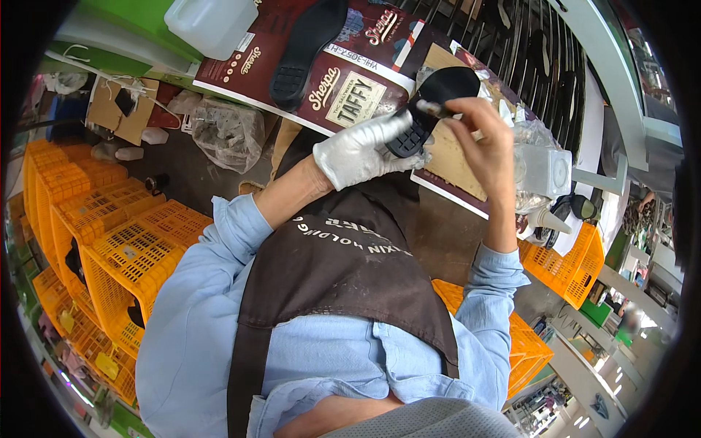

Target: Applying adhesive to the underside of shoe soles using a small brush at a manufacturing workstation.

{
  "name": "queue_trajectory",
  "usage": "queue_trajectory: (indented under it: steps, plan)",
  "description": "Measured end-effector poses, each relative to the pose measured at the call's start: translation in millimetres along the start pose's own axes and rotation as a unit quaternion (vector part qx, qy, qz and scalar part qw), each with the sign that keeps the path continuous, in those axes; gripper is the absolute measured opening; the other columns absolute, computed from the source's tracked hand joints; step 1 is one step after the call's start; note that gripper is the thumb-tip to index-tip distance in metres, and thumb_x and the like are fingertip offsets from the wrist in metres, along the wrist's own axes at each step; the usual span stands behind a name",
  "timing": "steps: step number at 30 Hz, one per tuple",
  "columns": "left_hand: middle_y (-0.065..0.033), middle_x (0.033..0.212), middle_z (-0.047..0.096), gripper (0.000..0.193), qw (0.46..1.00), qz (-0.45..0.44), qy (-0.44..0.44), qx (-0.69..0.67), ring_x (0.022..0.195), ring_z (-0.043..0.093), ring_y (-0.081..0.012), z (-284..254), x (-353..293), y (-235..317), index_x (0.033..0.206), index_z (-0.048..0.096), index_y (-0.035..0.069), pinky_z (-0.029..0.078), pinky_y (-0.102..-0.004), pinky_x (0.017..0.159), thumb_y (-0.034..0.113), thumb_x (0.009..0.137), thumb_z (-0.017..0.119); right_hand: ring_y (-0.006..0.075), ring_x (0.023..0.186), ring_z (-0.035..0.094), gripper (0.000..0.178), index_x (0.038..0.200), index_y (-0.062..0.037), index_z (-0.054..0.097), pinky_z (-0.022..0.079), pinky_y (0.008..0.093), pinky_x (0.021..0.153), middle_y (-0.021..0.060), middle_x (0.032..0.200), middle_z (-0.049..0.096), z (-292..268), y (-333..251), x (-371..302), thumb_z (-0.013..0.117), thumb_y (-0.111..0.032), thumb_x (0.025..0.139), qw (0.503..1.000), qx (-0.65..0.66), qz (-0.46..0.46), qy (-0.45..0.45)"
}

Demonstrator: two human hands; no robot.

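My left hand, in a white glove, holds a black shoe sole by its heel end, where a grid tread shows. The sole is tilted, its toe end pointing away and to the right above the cardboard. My bare right hand is at the sole's middle, thumb and fingers pinched together. A small greyish thing shows at the fingertips, blurred and too small to name. Another black shoe sole lies on the maroon printed cardboard beyond my left hand.
Clear plastic containers stand on the bench, one at far left and one at right beside a nozzle. A rack of dark bars lies at the back right. Orange crates are stacked at left, and another orange crate stands right.
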State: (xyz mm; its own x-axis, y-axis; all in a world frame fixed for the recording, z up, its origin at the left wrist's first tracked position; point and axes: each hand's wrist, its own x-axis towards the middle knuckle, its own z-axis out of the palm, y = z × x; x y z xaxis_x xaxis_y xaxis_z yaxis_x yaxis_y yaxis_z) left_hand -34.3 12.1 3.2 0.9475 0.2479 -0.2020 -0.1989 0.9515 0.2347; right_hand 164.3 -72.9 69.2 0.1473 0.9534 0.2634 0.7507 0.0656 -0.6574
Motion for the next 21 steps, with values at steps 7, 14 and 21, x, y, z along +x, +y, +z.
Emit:
queue_trajectory:
  steps: [7,14,21]
  plan:
    - [-0.0195,0.135,0.048,0.057,0.972,-0.033,-0.077,-0.22,0.123,0.05,-0.0323,-5.6,7.9,-2.1,0.142,0.033,0.005,0.041,-0.0547,0.103,0.045,0.102,0.031,0.0259,0.074,0.063,0.027,0.096,-0.0017,0.065,0.052,0.0331,0.064,0.0118,0.089,0.064,-4.3,-41.2,-37.2,0.074,0.004,0.072,0.995,0.008,-0.054,-0.083]
    - [-0.0173,0.133,0.051,0.059,0.959,-0.033,-0.142,-0.244,0.121,0.051,-0.0298,-2.2,14.7,-9.5,0.139,0.038,0.003,0.039,-0.0531,0.104,0.048,0.101,0.03,0.0215,0.073,0.064,0.03,0.099,-0.0023,0.065,0.052,0.0291,0.061,0.011,0.092,0.065,5.5,-39.7,-25.1,0.073,0.007,0.073,0.992,-0.074,-0.103,0.006]
    - [-0.0166,0.132,0.052,0.068,0.963,-0.043,-0.131,-0.232,0.119,0.051,-0.03,-3.6,19.3,-14.0,0.138,0.039,0.002,0.035,-0.0508,0.106,0.057,0.099,0.027,0.0238,0.074,0.065,0.027,0.097,-0.0013,0.065,0.053,0.0309,0.062,0.0122,0.088,0.065,2.5,-45.2,-35.1,0.073,0.007,0.073,0.995,0.009,-0.094,0.013]
